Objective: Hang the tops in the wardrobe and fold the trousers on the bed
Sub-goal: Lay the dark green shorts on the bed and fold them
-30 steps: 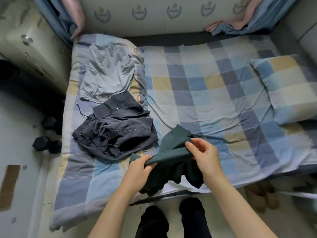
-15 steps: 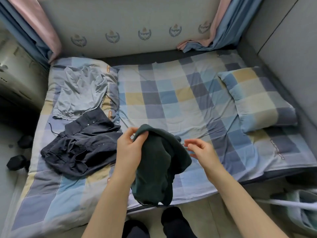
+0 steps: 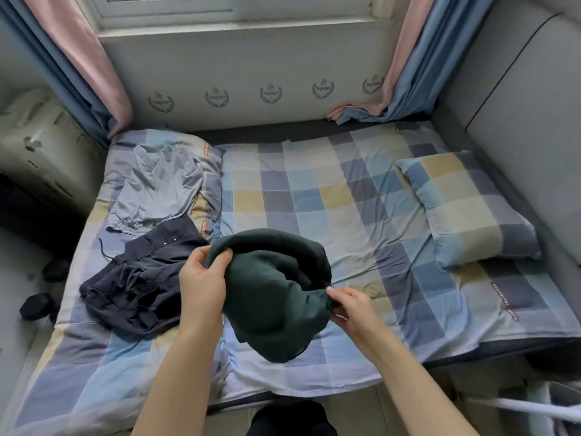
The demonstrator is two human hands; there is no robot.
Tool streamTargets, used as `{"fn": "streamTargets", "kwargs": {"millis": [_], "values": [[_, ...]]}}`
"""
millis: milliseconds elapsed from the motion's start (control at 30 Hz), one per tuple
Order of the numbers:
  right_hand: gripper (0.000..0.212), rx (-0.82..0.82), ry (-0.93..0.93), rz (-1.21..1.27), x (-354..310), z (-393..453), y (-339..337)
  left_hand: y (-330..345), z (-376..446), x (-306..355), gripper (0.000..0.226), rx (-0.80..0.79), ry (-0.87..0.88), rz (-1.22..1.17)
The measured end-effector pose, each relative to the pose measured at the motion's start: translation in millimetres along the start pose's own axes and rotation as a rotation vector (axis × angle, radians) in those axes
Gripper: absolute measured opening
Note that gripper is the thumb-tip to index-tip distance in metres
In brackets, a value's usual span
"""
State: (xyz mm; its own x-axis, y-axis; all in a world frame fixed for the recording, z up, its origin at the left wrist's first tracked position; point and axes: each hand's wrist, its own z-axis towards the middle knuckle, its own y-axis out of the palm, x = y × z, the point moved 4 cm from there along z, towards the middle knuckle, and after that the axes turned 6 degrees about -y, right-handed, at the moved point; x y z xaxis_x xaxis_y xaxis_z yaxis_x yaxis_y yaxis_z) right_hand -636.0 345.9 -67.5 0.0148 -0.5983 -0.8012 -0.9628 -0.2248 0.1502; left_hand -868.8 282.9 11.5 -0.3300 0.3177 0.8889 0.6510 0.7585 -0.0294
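1. Your left hand has its fingers curled over the top edge of the dark green garment, gripping the bunched fabric.
2. Your right hand pinches the same garment at its right side, thumb on top.
3. The green piece hangs crumpled between both hands, lifted above the near half of the checked bed.
4. Dark navy trousers lie rumpled on the bed's left side, just left of your left hand.
5. A light grey top sits behind the trousers, spread over the left pillow.
6. Another checked pillow lies well off to the right.
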Motion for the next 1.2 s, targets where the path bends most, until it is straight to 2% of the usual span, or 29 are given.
{"fn": "streamTargets", "kwargs": {"millis": [100,200,267,367,400,467,567,633,700,767,867,967,1033,1100,1200], "values": [[0.021,0.121,-0.188,0.016,-48,3,-3,-26,16,-9,0.008,0.035,0.007,0.185],[0.016,0.098,-0.361,-0.099,-97,6,3,-46,32,-25,0.009,0.029,0.01,0.485],[0.028,0.018,-0.433,-0.16,-124,1,21,-51,41,-35,0.013,-0.065,-0.027,0.778],[0.044,-0.177,-0.485,-0.269,-147,-9,51,-49,45,-49,0.032,-0.334,-0.2,1.165],[0.044,-0.238,-0.496,-0.345,-153,-14,59,-45,44,-49,0.037,-0.407,-0.205,1.287],[0.039,-0.34,-0.52,-0.505,-159,-23,72,-32,46,-41,0.038,-0.457,-0.084,1.389],[0.015,-0.445,-0.538,-0.696,-162,-38,87,-3,41,-11,0.058,-0.47,0.178,1.141],[0.016,-0.506,-0.567,-0.798,-162,-47,92,17,28,10,0.063,-0.548,0.389,0.949],[0.019,-0.527,-0.601,-0.857,-164,-51,92,33,16,22,0.052,-0.651,0.543,0.844],[0.02,-0.516,-0.624,-0.886,-168,-52,88,42,7,27,0.037,-0.732,0.567,0.781],[0.014,-0.468,-0.665,-0.888,-173,-56,75,47,-3,29,0.022,-0.79,0.515,0.691],[0.011,-0.389,-0.748,-0.906,-176,-55,65,55,-23,31,0.02,-0.857,0.41,0.556],[0.013,-0.336,-0.826,-0.983,-175,-55,63,61,-34,34,0.014,-0.798,0.454,0.568],[0.019,-0.293,-0.872,-1.073,-173,-56,61,59,-40,42,0.024,-0.768,0.516,0.589],[0.036,-0.402,-0.76,-1.184,-167,-63,58,45,-48,71,0.022,-0.886,0.541,0.611]]}}
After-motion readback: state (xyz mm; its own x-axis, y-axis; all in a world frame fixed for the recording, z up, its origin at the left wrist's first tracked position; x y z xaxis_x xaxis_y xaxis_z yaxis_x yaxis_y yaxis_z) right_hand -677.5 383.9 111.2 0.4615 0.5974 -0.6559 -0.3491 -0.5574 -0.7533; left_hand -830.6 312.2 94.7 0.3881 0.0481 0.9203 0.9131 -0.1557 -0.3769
